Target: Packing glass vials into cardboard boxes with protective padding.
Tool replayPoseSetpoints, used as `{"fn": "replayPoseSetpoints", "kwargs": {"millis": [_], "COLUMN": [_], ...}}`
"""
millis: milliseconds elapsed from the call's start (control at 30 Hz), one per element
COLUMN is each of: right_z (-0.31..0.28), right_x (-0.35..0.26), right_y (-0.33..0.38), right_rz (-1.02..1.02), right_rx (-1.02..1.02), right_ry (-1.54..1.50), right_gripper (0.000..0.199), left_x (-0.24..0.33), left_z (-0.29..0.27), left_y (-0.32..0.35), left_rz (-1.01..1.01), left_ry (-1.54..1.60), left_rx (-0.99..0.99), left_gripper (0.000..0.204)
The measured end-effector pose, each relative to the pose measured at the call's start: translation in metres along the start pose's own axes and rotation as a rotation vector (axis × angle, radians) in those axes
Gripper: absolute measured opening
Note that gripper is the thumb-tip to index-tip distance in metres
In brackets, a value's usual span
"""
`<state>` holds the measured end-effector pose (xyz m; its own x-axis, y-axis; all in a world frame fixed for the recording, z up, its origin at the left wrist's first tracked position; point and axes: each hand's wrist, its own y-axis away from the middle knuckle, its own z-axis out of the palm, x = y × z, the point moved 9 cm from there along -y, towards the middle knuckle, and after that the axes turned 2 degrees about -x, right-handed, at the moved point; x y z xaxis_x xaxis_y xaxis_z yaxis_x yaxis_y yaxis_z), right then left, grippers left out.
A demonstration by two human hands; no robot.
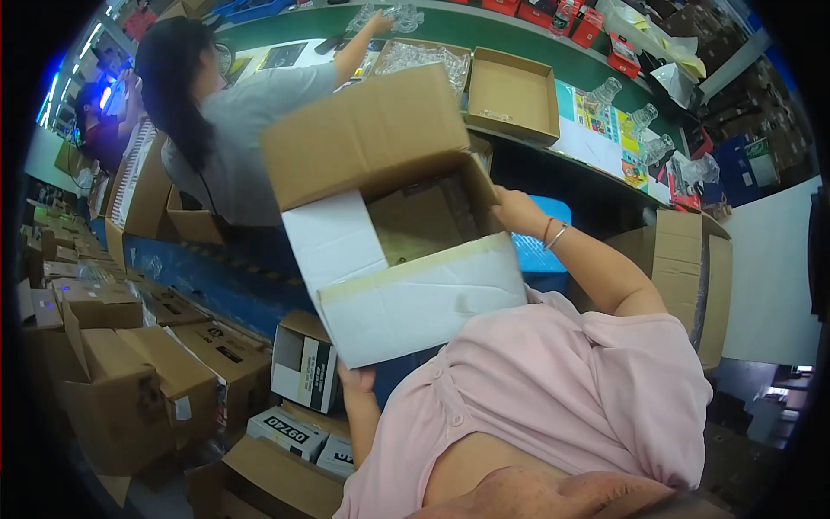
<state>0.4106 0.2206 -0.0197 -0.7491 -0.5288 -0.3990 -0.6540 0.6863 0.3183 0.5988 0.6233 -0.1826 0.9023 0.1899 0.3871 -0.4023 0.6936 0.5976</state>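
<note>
An open cardboard carton [411, 294], brown inside with white on its outer faces, is tilted in front of my body. Its large brown flap [367, 130] stands out on the far side, and a brown bottom shows inside. My right hand [516, 212] is closed on the carton's right edge, with a bracelet and red cord at the wrist. From below, my left hand [356, 379] supports the near left corner; its fingers are mostly hidden behind the carton. A blue plastic bin [543, 229] sits just past my right wrist.
A green workbench [450, 30] runs along the far side, bearing a shallow brown tray box [513, 93] and clear glass pieces [603, 91]. At the left, a co-worker [233, 121] reaches across it. Several cartons [117, 389] crowd the lower left; a tall carton [679, 268] stands right.
</note>
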Motion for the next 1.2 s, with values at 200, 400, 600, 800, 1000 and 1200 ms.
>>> {"fn": "replayPoseSetpoints", "kwargs": {"millis": [200,400,600,800,1000,1200], "right_z": [-0.035,-0.003,-0.012,0.014,0.028,0.040], "right_x": [0.021,0.133,0.134,0.133,0.114,0.112], "right_y": [0.024,0.015,0.003,-0.015,-0.012,-0.007], "right_rz": [-0.003,0.182,0.180,0.106,0.110,0.128], "right_rx": [0.063,0.066,0.072,-0.111,-0.605,-0.756], "right_ry": [-0.011,-0.274,-0.144,-0.426,-0.942,-0.987], "right_gripper": [0.034,0.031,0.031,0.048,0.066,0.067], "left_x": [-0.037,-0.016,0.023,-0.115,-0.113,-0.078], "left_z": [0.060,0.097,0.272,0.398,0.407,0.396], "left_y": [0.035,0.036,0.049,-0.026,-0.040,0.124], "left_rz": [-0.063,0.114,1.144,1.166,0.312,0.364], "left_ry": [-0.024,-0.268,-1.613,-2.188,-2.163,-1.920], "left_rx": [0.009,0.305,0.054,-0.309,-0.023,0.525], "left_gripper": [0.045,0.042,0.044,0.047,0.042,0.032]}}
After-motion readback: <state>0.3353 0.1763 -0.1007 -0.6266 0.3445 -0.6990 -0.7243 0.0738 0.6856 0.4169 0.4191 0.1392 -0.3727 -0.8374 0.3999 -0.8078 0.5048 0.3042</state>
